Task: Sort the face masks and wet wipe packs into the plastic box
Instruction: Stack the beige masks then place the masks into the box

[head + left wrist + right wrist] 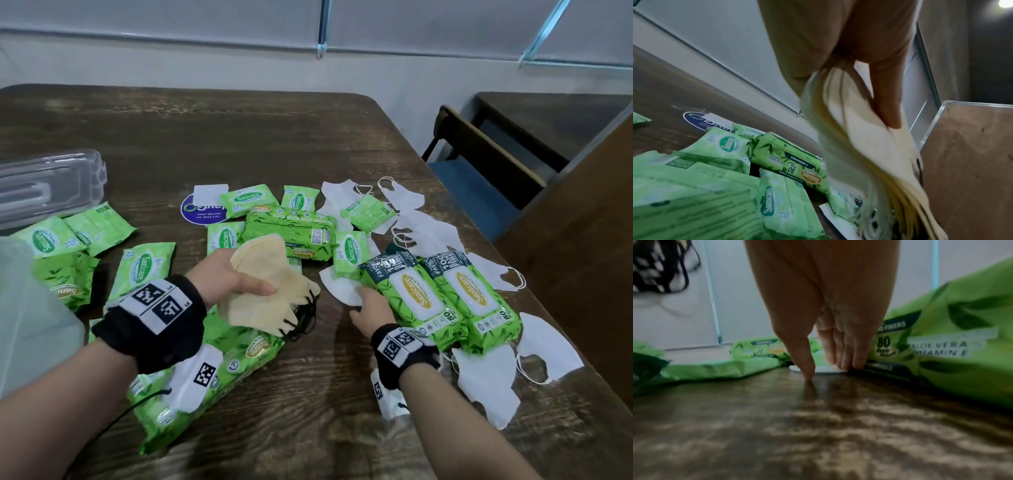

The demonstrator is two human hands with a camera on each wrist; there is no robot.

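Note:
My left hand (pixel 246 284) grips a stack of cream face masks (pixel 270 308) with black ear loops, held above the table; in the left wrist view the thumb presses on the cream face masks (pixel 869 154). My right hand (pixel 370 305) lies flat, its straight fingers on a white mask (pixel 339 286) beside two large green wipe packs (pixel 414 301). In the right wrist view the thumb touches the table and the fingers rest on the white mask (pixel 826 370) against a large pack (pixel 962 345). The clear plastic box (pixel 27 308) stands at the far left, its lid (pixel 44 185) behind it.
Several small green wipe packs (pixel 144 267) and a large pack (pixel 291 236) lie across the middle of the wooden table (pixel 239 137). Another large pack (pixel 219 370) sits under my left forearm. Several white masks (pixel 486 383) are scattered by the right edge. A chair (pixel 479 164) stands at the right.

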